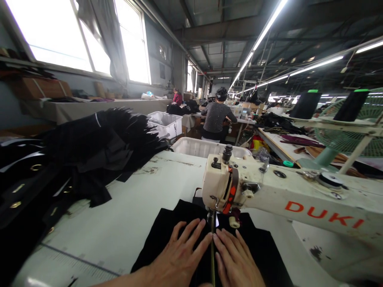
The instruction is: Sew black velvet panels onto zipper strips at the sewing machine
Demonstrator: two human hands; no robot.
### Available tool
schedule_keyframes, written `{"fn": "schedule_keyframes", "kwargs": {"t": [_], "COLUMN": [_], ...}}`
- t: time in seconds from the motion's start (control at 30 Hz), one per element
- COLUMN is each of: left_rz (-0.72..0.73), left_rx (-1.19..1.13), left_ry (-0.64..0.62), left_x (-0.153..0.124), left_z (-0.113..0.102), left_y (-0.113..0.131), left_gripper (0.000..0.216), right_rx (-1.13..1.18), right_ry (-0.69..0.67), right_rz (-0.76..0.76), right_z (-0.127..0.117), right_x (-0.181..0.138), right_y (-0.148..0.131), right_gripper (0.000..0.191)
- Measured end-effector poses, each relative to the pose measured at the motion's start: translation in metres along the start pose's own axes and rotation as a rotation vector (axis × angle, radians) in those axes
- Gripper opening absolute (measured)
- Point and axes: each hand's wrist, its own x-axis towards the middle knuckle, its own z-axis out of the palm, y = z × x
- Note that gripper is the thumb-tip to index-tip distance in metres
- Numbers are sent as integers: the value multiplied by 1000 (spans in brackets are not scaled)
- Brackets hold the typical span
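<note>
A piece of black fabric (163, 227) lies flat under the needle of the sewing machine (221, 183). Along its middle runs a narrow brass-coloured strip (212, 255) that looks like a zipper, leading up to the presser foot. My left hand (182, 251) rests on the fabric left of this strip, fingers stretched and spread. On the other side my right hand (236, 259) lies flat with its fingers extended, the tips close to the strip. Both hands press on the cloth just in front of the needle, which is partly hidden by the machine head.
A heap of black cut pieces (104, 139) covers the table's left side. Behind the machine stands a white plastic bin (191, 146); a second white bin (167, 124) is farther back. Black thread cones (305, 104) and a green fan (344, 135) stand right. A co-worker (218, 117) sits ahead.
</note>
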Motion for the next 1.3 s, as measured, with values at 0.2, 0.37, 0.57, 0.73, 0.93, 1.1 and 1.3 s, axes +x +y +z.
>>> {"fn": "schedule_keyframes", "kwargs": {"t": [0.2,0.37,0.57,0.73,0.93,1.1,1.3], "left_rz": [-42,-25,7,92,171,166,183], "left_rx": [-35,-65,10,58,111,214,167], "left_ry": [-40,-33,-31,1,112,137,252], "left_x": [1,-4,-5,-2,-1,-2,0], "left_z": [-14,-16,-12,-1,12,9,8], "left_y": [6,7,6,-3,-12,-9,-9], "left_gripper": [81,84,82,80,72,65,63], "right_rx": [-28,-39,-84,-124,-178,-179,-114], "right_ry": [2,-15,-67,-51,-84,-72,-39], "right_rz": [57,35,-11,-53,-141,-137,-66], "right_z": [2,2,6,8,16,22,27], "right_x": [2,-9,-14,-11,-19,-24,-29], "right_y": [-2,-6,-3,-1,1,2,3], "right_gripper": [34,34,34,35,32,32,33]}}
